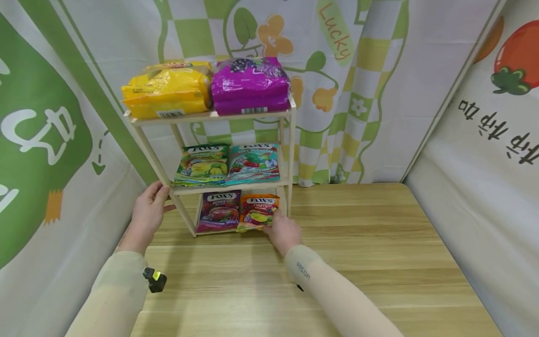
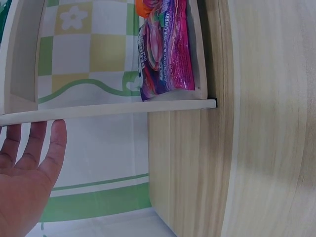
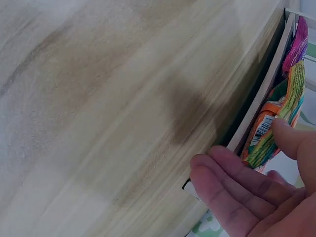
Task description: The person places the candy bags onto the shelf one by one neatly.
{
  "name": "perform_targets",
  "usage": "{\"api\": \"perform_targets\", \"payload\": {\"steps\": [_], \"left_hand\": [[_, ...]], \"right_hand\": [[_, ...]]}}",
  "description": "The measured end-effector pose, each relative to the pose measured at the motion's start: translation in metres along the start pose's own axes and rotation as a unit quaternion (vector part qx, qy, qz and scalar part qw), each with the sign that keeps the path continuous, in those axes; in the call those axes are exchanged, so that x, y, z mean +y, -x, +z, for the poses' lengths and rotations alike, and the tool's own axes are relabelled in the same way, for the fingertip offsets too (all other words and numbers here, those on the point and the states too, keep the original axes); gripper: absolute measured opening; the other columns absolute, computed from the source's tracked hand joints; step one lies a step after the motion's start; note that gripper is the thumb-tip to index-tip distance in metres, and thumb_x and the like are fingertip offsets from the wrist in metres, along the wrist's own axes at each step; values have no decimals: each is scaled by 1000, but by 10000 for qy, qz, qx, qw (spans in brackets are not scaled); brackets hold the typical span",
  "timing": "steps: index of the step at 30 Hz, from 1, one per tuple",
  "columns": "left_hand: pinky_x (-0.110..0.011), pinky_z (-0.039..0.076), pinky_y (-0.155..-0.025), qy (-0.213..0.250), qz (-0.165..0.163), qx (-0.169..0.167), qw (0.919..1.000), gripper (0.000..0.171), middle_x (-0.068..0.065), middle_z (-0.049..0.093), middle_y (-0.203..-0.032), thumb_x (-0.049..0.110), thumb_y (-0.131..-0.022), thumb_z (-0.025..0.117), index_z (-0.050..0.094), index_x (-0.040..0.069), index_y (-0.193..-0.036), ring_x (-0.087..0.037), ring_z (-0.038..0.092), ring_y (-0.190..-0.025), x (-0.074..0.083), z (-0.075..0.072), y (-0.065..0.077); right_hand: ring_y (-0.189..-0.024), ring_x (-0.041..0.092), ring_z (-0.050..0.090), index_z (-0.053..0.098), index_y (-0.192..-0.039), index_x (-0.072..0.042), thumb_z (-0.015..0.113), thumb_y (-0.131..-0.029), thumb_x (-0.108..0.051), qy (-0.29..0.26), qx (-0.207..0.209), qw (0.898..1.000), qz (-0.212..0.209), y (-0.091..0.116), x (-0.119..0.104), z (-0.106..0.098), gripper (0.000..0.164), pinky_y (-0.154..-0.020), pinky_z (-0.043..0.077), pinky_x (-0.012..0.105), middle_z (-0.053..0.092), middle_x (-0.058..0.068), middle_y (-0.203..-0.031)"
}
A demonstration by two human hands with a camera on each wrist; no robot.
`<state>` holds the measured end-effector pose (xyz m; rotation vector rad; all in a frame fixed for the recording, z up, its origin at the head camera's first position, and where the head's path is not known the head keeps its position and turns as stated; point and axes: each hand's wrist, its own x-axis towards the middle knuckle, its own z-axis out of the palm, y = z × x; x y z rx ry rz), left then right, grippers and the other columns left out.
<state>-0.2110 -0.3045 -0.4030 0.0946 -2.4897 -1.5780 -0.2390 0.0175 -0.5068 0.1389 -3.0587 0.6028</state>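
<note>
My right hand (image 1: 285, 231) pinches the lower right edge of an orange FOX'S Fruits candy bag (image 1: 257, 208) on the bottom shelf. In the right wrist view, the thumb lies against the bag (image 3: 276, 111), the other fingers below and beside it. My left hand (image 1: 147, 213) touches the left front post of a small wooden rack (image 1: 229, 188) with its fingertips. Those fingers (image 2: 37, 148) look fairly straight in the left wrist view; the thumb is not seen there. Next to the orange bag leans a purple FOX'S Berries bag (image 1: 220, 213).
The middle shelf carries a green FOX'S bag (image 1: 202, 164) and a turquoise one (image 1: 253, 164). On top lie a yellow bag (image 1: 168, 89) and a purple bag (image 1: 251, 86). The rack stands on a wood-grain table (image 1: 358, 262), with printed curtains (image 1: 320, 154) around it.
</note>
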Motion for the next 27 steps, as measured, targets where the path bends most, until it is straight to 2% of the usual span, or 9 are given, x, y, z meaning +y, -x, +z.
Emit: {"api": "perform_targets", "payload": {"steps": [4,8,12,15,18,22,24,27], "left_hand": [[-25,59,-91,30,15,-22,10000,60,-24,48,-144,41,-111,32,36,2,-156,-28,52,-126,0,0,0],[-24,59,-91,35,48,-4,10000,60,-23,49,-142,41,-111,33,37,1,-155,-18,54,-120,0,1,0],[-26,59,-92,8,63,13,10000,61,-23,50,-141,43,-110,34,38,1,-155,-13,55,-116,-1,1,0],[-26,59,-92,-4,61,37,10000,62,-22,50,-139,43,-110,34,38,0,-154,-11,54,-114,-2,1,-1],[-23,59,-90,2,57,92,9999,61,-22,50,-139,43,-110,34,39,0,-154,-15,55,-117,-2,1,-1],[-19,58,-89,-17,31,155,9999,61,-23,49,-142,43,-111,33,37,2,-156,-29,52,-126,-4,3,2],[-18,58,-88,-33,12,192,9998,61,-23,48,-144,43,-111,34,36,3,-156,-32,51,-128,-6,5,4],[-19,58,-89,-167,-15,165,9997,62,-23,45,-149,43,-110,36,33,3,-158,-34,52,-128,-11,6,9]], "right_hand": [[-51,18,56,69,-104,-8,71,-95,-47,163,-92,9998,43,-1,0,2,40,-40,45,32,66,5,-69],[-57,20,62,75,-96,-9,65,-99,-46,248,-284,9993,15,-2,0,0,38,-47,52,35,67,4,-69],[-69,24,69,74,-101,-8,63,-102,-41,180,-429,9989,11,-4,0,-2,35,-58,60,39,72,7,-80],[-71,25,69,73,-105,-7,61,-103,-36,163,-509,9986,-29,-4,1,-4,31,-61,61,40,73,8,-84],[-70,25,68,72,-109,-6,61,-104,-29,175,-547,9983,-108,-3,2,-5,26,-62,61,39,73,10,-85],[-76,25,70,70,-116,-4,61,-103,-18,99,-571,9980,-261,0,4,-7,21,-69,63,40,74,13,-95],[-80,25,71,70,-120,-5,61,-102,-16,0,-566,9978,-335,2,7,-8,23,-72,63,39,75,13,-100],[-79,23,71,69,-122,-7,64,-100,-16,-201,-526,9971,-505,5,14,-10,25,-68,63,38,75,12,-103]]}}
